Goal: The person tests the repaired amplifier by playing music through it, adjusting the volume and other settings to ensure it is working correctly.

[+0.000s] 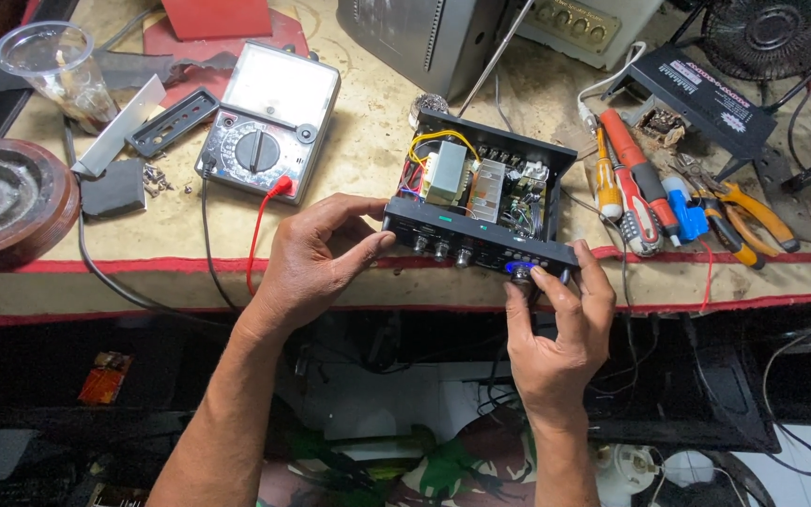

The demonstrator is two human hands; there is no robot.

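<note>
A small black amplifier box point(481, 202) lies open on the workbench, showing a transformer, a heat sink and coloured wires. Its front panel faces me, with several knobs and a blue-lit spot. My left hand point(316, 258) rests against the box's left front corner, thumb and forefinger touching the panel end. My right hand point(556, 329) pinches a knob point(527, 275) at the panel's right end, beside the blue light.
An analogue multimeter point(269, 122) with a red lead sits left of the box. Screwdrivers point(626, 178) and orange-handled pliers point(748, 216) lie to the right. A plastic cup point(58, 70), a round dark dish point(7, 197) and loose screws are at the left. A fan point(776, 28) stands at back right.
</note>
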